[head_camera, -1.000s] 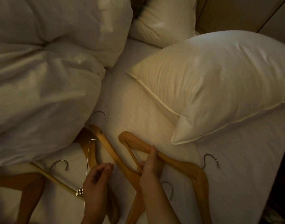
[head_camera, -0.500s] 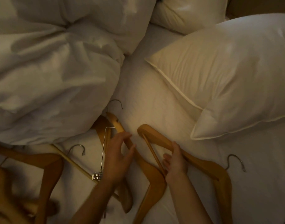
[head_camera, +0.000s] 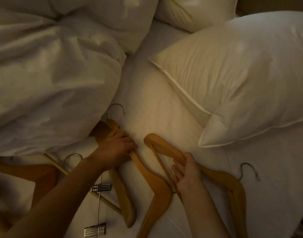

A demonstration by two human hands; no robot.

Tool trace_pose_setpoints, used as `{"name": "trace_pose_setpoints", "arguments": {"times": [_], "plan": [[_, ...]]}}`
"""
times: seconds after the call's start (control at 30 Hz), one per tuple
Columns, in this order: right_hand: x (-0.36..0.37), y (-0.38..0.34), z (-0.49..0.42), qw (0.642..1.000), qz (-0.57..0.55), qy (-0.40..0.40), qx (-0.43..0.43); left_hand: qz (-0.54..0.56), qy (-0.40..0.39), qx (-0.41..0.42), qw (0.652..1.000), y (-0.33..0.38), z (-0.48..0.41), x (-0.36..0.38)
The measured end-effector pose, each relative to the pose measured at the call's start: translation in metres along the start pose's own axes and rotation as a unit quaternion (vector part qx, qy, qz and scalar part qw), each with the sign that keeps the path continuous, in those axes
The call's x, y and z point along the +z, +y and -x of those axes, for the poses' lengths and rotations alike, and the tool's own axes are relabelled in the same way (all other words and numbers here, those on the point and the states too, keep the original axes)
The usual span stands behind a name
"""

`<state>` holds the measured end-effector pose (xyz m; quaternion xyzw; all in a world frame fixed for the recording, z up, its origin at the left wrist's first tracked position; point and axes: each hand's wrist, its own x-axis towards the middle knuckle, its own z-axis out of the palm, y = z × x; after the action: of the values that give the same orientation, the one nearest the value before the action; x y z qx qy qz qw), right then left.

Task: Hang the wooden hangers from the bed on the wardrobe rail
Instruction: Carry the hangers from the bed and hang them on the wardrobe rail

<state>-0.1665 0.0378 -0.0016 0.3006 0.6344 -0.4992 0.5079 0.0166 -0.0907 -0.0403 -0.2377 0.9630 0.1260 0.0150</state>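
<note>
Below the big pillow (head_camera: 241,74), on the sheet (head_camera: 155,109), the pillow-side hanger (head_camera: 164,145) lay flat, its hook (head_camera: 250,170) under the pillow's lower edge. The right hand (head_camera: 186,174) pinched its wooden shoulder arm, thumb on top and fingers curled beneath, beside the crossbar. Left of the pillow, at the edge of the duvet (head_camera: 53,74), the left hand (head_camera: 116,148) was curled over the duvet-side hanger (head_camera: 157,184) just under its neck. Further left of the pillow lay more hangers, one with metal clips (head_camera: 101,187). The wood looked stiff, smooth and light enough for one hand each. The shoulder near the neck seemed the steadiest hold, leaving the hook free for the rail. Overlapping arms might snag on lifting.
</note>
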Motion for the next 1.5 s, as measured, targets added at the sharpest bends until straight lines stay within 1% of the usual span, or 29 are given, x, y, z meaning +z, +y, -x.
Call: {"name": "trace_pose_setpoints", "arguments": {"times": [0.07,0.17,0.27,0.4,0.5,0.57,0.63,0.7,0.83,0.93,0.97,1.07,1.13,1.2,1.23,1.33,1.37,1.43,1.5], "plan": [[-0.003,0.002,0.0,1.0,0.002,0.007,-0.012,-0.044,0.019,0.027,0.998,0.006,-0.001,-0.004],[-0.011,0.007,0.0,1.0,-0.005,0.014,-0.026,-0.064,0.044,0.052,0.996,0.009,0.007,-0.016],[-0.024,0.011,0.003,0.999,-0.001,0.016,-0.042,-0.076,0.037,0.033,0.996,0.008,0.021,-0.036],[-0.041,0.015,0.028,0.998,0.009,0.021,-0.063,-0.119,0.009,-0.009,0.993,0.021,0.046,-0.06],[-0.053,0.013,0.061,0.998,0.003,0.009,-0.064,-0.117,0.01,-0.036,0.992,0.042,0.071,-0.075],[-0.061,0.012,0.085,0.998,-0.008,-0.012,-0.061,-0.108,0.01,-0.054,0.993,0.057,0.09,-0.085],[-0.065,0.009,0.109,0.998,-0.008,-0.03,-0.058,-0.103,0.021,-0.077,0.991,0.072,0.107,-0.101],[-0.068,0.007,0.132,0.998,0.004,-0.042,-0.053,-0.096,0.036,-0.12,0.988,0.089,0.123,-0.119],[-0.075,0.012,0.177,0.992,0.038,-0.101,-0.063,-0.088,0.103,-0.202,0.97,0.118,0.155,-0.153],[-0.094,0.018,0.203,0.984,0.089,-0.129,-0.081,-0.082,0.128,-0.267,0.952,0.147,0.178,-0.165],[-0.102,0.019,0.21,0.981,0.111,-0.138,-0.082,-0.067,0.133,-0.306,0.94,0.16,0.185,-0.166],[-0.134,0.021,0.229,0.967,0.179,-0.164,-0.075,0.024,0.09,-0.448,0.889,0.203,0.204,-0.162],[-0.156,0.026,0.237,0.956,0.216,-0.185,-0.069,0.106,0.102,-0.508,0.848,0.236,0.215,-0.157],[-0.179,0.03,0.245,0.946,0.255,-0.19,-0.07,0.175,0.113,-0.551,0.808,0.269,0.224,-0.145],[-0.191,0.033,0.248,0.939,0.278,-0.189,-0.076,0.223,0.119,-0.569,0.783,0.287,0.228,-0.139],[-0.231,0.033,0.261,0.919,0.334,-0.185,-0.1,0.419,0.148,-0.596,0.669,0.343,0.234,-0.127],[-0.248,0.032,0.265,0.916,0.343,-0.18,-0.107,0.462,0.147,-0.594,0.642,0.362,0.235,-0.125],[-0.282,0.03,0.271,0.913,0.352,-0.166,-0.123,0.511,0.149,-0.589,0.608,0.398,0.237,-0.125],[-0.314,0.03,0.273,0.909,0.359,-0.154,-0.144,0.55,0.168,-0.576,0.581,0.43,0.237,-0.13]]}}
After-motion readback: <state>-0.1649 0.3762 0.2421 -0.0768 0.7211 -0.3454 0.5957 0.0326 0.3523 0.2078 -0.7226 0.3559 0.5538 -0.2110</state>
